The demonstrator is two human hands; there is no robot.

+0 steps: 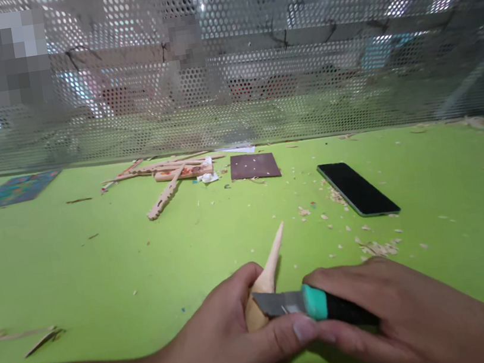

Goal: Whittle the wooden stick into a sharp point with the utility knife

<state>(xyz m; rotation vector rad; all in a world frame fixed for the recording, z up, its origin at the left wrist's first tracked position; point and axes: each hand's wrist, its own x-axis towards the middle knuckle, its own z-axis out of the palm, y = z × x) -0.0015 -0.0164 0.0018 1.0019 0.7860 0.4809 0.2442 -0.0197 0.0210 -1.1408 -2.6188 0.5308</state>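
Note:
My left hand (228,342) is closed round the thick end of a pale wooden piece (271,264) whose thin pointed tip sticks up and away from me. My left thumb presses against the back of a knife blade (277,304). My right hand (390,311) is wrapped round the knife's black and teal handle (327,306). The blade lies across the wood near its wide part. Both hands hover just above the green table (102,273) at its near edge.
A black phone (357,188) lies flat at centre right. A brown sandpaper square (253,166) and several wooden sticks (165,183) lie further back. Wood shavings (377,246) are scattered near the phone. A perforated metal screen (227,75) closes the back.

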